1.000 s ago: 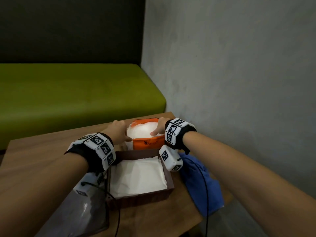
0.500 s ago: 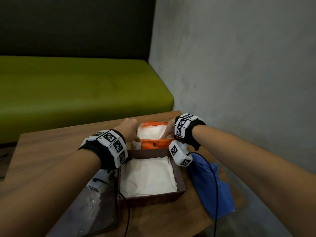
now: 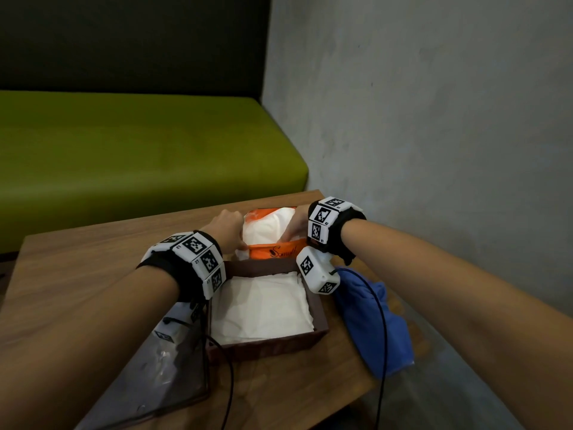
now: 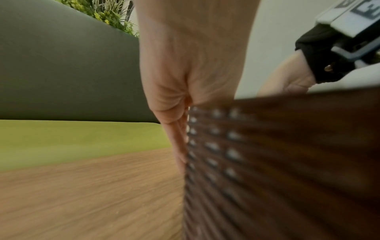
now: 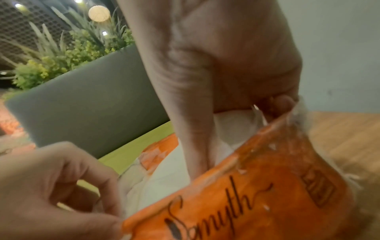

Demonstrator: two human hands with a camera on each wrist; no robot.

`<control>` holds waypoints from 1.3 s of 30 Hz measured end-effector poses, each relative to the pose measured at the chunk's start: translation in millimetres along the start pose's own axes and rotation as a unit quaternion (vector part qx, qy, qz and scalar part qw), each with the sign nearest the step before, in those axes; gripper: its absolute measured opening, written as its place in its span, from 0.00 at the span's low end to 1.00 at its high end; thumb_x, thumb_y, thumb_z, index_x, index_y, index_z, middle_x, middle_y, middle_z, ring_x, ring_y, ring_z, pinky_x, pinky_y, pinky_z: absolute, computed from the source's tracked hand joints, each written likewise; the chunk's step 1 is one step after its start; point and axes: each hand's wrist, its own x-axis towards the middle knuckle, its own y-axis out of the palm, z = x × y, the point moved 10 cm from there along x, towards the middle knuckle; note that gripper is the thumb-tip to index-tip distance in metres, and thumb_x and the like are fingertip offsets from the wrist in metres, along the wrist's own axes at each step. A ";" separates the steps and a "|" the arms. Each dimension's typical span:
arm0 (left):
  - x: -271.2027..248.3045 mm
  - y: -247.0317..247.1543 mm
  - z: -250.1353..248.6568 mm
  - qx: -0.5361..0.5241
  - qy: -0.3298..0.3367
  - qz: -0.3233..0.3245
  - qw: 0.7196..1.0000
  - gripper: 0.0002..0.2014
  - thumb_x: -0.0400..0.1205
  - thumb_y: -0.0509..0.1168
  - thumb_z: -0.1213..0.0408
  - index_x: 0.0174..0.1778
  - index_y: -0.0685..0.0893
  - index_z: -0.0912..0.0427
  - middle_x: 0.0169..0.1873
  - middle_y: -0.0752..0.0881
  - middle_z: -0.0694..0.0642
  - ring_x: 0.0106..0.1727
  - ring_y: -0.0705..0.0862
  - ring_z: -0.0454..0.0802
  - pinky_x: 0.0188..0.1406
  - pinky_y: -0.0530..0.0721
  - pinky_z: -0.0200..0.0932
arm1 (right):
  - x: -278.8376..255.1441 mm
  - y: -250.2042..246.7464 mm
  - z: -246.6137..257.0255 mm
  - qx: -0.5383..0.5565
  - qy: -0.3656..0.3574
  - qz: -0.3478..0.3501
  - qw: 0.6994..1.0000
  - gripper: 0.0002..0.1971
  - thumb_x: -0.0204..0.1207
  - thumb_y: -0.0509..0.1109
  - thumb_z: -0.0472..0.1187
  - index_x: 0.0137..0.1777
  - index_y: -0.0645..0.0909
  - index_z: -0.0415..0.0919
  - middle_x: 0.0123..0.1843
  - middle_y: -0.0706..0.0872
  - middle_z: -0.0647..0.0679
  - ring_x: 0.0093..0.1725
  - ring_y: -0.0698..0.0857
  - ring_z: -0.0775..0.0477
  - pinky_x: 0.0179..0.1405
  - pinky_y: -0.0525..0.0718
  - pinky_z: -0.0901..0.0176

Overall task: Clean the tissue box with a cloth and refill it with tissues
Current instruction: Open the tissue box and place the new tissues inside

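The open brown tissue box [image 3: 319, 318] sits on the wooden table with flat white tissues [image 3: 263, 305] in it. Just behind it stands an orange tissue pack [image 3: 273, 251] [image 5: 246, 194], open at the top, with its white stack [image 3: 266, 225] showing. My left hand [image 3: 228, 226] [image 5: 61, 186] pinches the pack's left edge with curled fingers. At the right edge my right hand [image 3: 294, 225] has its thumb [image 5: 195, 146] pushed down inside the opening against the stack. Its other fingers curl at the wrapper's corner. A blue cloth [image 3: 372, 315] lies right of the box.
A clear plastic lid [image 3: 155, 377] lies at the table's near left, under my left forearm. Black cables hang from both wrists across the box front. A green bench [image 3: 139, 156] runs behind the table and a grey wall [image 3: 434, 119] stands on the right.
Both hands have stayed at the orange pack. My right hand has dug deeper into the opening and the white stack bulges higher out of the wrapper.
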 end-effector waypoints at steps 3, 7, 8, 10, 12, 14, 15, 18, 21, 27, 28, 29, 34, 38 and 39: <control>-0.5 -1.2 1.5 -0.006 -0.007 -0.004 1.000 0.11 0.75 0.71 0.67 0.45 0.84 0.73 0.44 0.86 0.67 0.53 0.85 0.63 0.50 0.82 0.49 | 22.1 0.3 -8.7 0.079 0.023 -0.010 0.997 0.40 0.41 0.76 0.69 0.56 0.81 0.52 0.57 0.85 0.49 0.56 0.84 0.42 0.61 0.81 0.46; -0.1 -2.9 6.5 -0.020 -0.020 -0.015 0.999 0.08 0.74 0.70 0.70 0.44 0.85 0.72 0.41 0.85 0.66 0.52 0.85 0.62 0.45 0.81 0.46 | 4.9 -0.7 1.6 0.191 0.006 -0.023 0.981 0.35 0.55 0.69 0.59 0.61 0.76 0.41 0.60 0.83 0.41 0.57 0.82 0.38 0.64 0.79 0.44; -0.3 -2.9 7.1 -0.021 -0.022 -0.018 0.999 0.08 0.74 0.70 0.70 0.45 0.84 0.72 0.42 0.85 0.66 0.53 0.85 0.63 0.46 0.81 0.46 | 1.6 -3.2 1.3 0.200 0.007 -0.038 0.979 0.34 0.57 0.69 0.57 0.62 0.74 0.40 0.59 0.82 0.41 0.57 0.82 0.38 0.63 0.80 0.44; -0.2 -2.5 9.3 -0.020 -0.028 -0.026 0.999 0.10 0.74 0.69 0.70 0.50 0.82 0.70 0.51 0.84 0.68 0.56 0.83 0.64 0.51 0.81 0.49 | -3.3 -9.3 0.6 0.216 0.002 -0.071 0.974 0.29 0.60 0.71 0.56 0.58 0.74 0.40 0.56 0.82 0.42 0.55 0.82 0.39 0.60 0.82 0.47; -0.1 -3.8 12.5 -0.032 -0.034 -0.041 0.998 0.10 0.75 0.66 0.71 0.51 0.79 0.68 0.57 0.82 0.69 0.59 0.81 0.66 0.53 0.79 0.52 | -6.7 -13.6 8.0 0.235 -0.028 -0.093 0.967 0.26 0.62 0.73 0.55 0.55 0.77 0.39 0.54 0.84 0.44 0.54 0.84 0.41 0.58 0.83 0.50; 0.6 -4.7 15.4 -0.045 -0.043 -0.052 0.997 0.09 0.76 0.62 0.72 0.51 0.77 0.69 0.57 0.81 0.71 0.59 0.81 0.68 0.53 0.79 0.54 | -9.8 -16.6 14.5 0.282 -0.050 -0.112 0.952 0.28 0.59 0.76 0.52 0.57 0.79 0.37 0.55 0.86 0.44 0.54 0.85 0.42 0.58 0.84 0.49; 0.4 -4.3 16.1 -0.051 -0.047 -0.054 0.996 0.11 0.76 0.61 0.72 0.54 0.77 0.71 0.58 0.81 0.72 0.60 0.80 0.69 0.54 0.79 0.54 | -12.0 -17.6 14.7 0.309 -0.050 -0.120 0.942 0.30 0.58 0.78 0.50 0.59 0.78 0.36 0.55 0.86 0.43 0.55 0.85 0.42 0.58 0.84 0.48; -1.4 -2.0 17.2 -0.063 -0.059 -0.054 0.995 0.15 0.78 0.60 0.72 0.60 0.71 0.73 0.60 0.79 0.73 0.62 0.78 0.69 0.56 0.78 0.54 | -19.4 -20.2 8.3 0.345 -0.032 -0.147 0.926 0.37 0.60 0.81 0.44 0.67 0.69 0.35 0.60 0.81 0.42 0.60 0.81 0.42 0.58 0.82 0.50; -1.4 -0.9 19.9 -0.080 -0.069 -0.053 0.993 0.15 0.78 0.59 0.74 0.60 0.67 0.73 0.59 0.78 0.74 0.61 0.79 0.70 0.55 0.79 0.55 | -27.8 -29.2 0.6 0.333 -0.039 -0.178 0.925 0.38 0.64 0.80 0.44 0.72 0.67 0.37 0.64 0.78 0.43 0.63 0.78 0.42 0.49 0.76 0.58; -5.1 -7.5 14.2 -0.103 -0.063 -0.068 0.990 0.09 0.80 0.54 0.72 0.53 0.65 0.69 0.55 0.80 0.77 0.56 0.80 0.75 0.51 0.78 0.62 | -35.9 -46.2 -6.9 0.419 -0.059 -0.205 0.883 0.38 0.43 0.80 0.54 0.57 0.72 0.50 0.57 0.84 0.44 0.56 0.83 0.39 0.57 0.84 0.44; -5.7 -9.6 11.3 -0.103 -0.053 -0.072 0.991 0.06 0.79 0.54 0.73 0.50 0.64 0.67 0.54 0.80 0.77 0.55 0.80 0.75 0.49 0.78 0.61 | -40.4 -48.5 -8.5 0.453 -0.066 -0.204 0.865 0.37 0.47 0.81 0.49 0.59 0.72 0.47 0.57 0.84 0.44 0.56 0.84 0.39 0.58 0.84 0.44; -5.4 -10.9 9.9 -0.099 -0.049 -0.075 0.991 0.06 0.79 0.54 0.74 0.49 0.63 0.66 0.54 0.80 0.77 0.55 0.80 0.75 0.46 0.78 0.60 | -46.3 -50.9 -9.8 0.492 -0.074 -0.202 0.844 0.35 0.54 0.81 0.43 0.62 0.73 0.42 0.56 0.84 0.43 0.56 0.84 0.40 0.58 0.84 0.45; -3.0 -6.2 14.4 -0.067 -0.042 -0.056 0.995 0.17 0.78 0.55 0.73 0.64 0.67 0.70 0.60 0.77 0.74 0.60 0.79 0.73 0.55 0.81 0.63 | -59.5 -62.5 -23.3 0.609 -0.120 -0.210 0.755 0.16 0.66 0.75 0.28 0.53 0.79 0.36 0.51 0.86 0.41 0.47 0.85 0.43 0.47 0.85 0.56; -6.0 -8.2 10.9 -0.033 -0.029 -0.061 0.997 0.15 0.79 0.54 0.74 0.62 0.71 0.72 0.60 0.79 0.74 0.60 0.78 0.72 0.54 0.76 0.57 | -69.0 -72.1 -24.0 0.639 -0.147 -0.219 0.723 0.12 0.67 0.74 0.26 0.41 0.77 0.43 0.41 0.85 0.47 0.40 0.85 0.49 0.47 0.84 0.55; -9.9 -13.2 9.2 -0.045 -0.032 -0.074 0.996 0.14 0.80 0.53 0.75 0.60 0.72 0.73 0.59 0.80 0.74 0.60 0.78 0.72 0.51 0.74 0.55 | -72.9 -74.8 -22.5 0.643 -0.154 -0.219 0.717 0.13 0.68 0.74 0.26 0.40 0.76 0.44 0.41 0.85 0.48 0.40 0.85 0.50 0.49 0.84 0.53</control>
